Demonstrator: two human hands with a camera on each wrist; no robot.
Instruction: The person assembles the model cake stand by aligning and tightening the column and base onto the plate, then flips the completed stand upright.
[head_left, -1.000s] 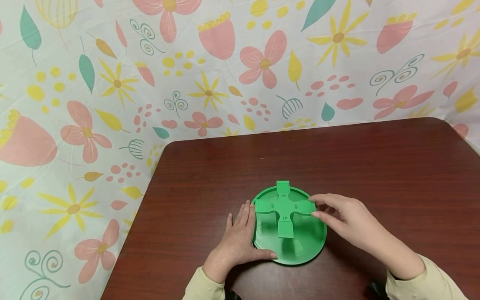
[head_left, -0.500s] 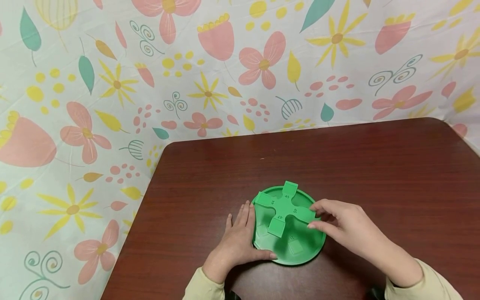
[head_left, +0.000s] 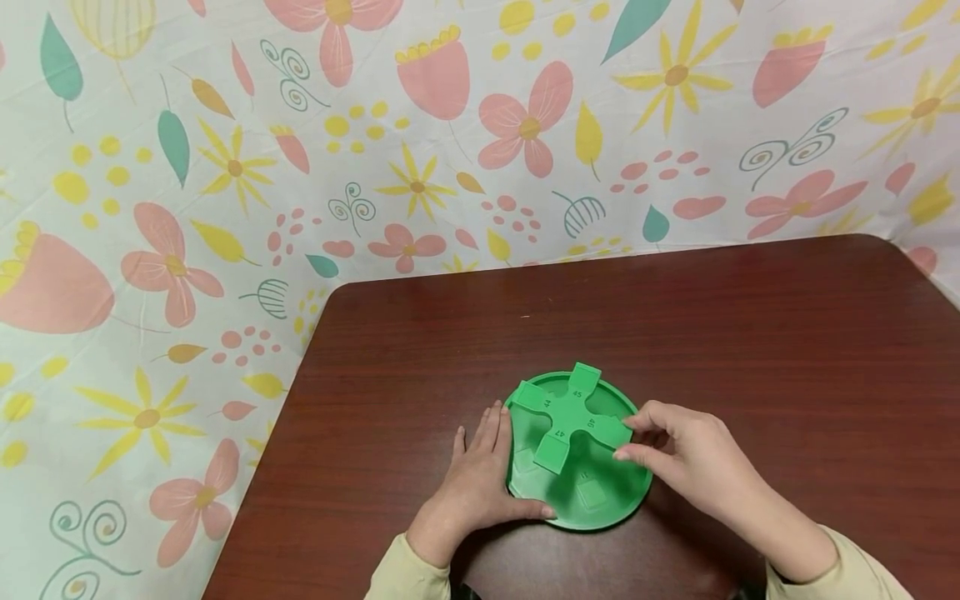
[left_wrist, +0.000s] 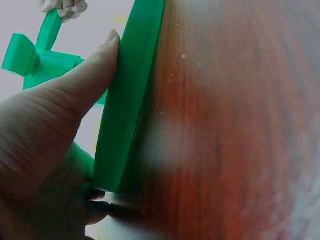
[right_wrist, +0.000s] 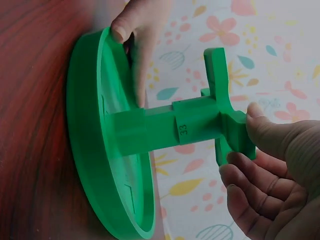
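Observation:
A round green plastic base [head_left: 618,492] with a raised rim lies on the table. From its middle rises a stepped green column [right_wrist: 127,131], marked 33 on its upper part, seen in the right wrist view. On top sits a green four-armed cross piece [head_left: 572,412], its arms numbered 44 to 47. My right hand [head_left: 693,450] pinches the arm marked 46 between thumb and fingers. At the base's left side, my left hand [head_left: 476,492] holds the rim, thumb at the near edge and fingers along the left.
The dark reddish-brown wooden table [head_left: 390,375] extends behind and to both sides of the base. A flower-printed cloth [head_left: 450,167] hangs along its far and left edges. A tiny pale speck [head_left: 525,317] lies behind the base.
The cross piece has turned clockwise, mostly in the first half second. My right hand has come slightly nearer with it. The left hand and the base have stayed in place.

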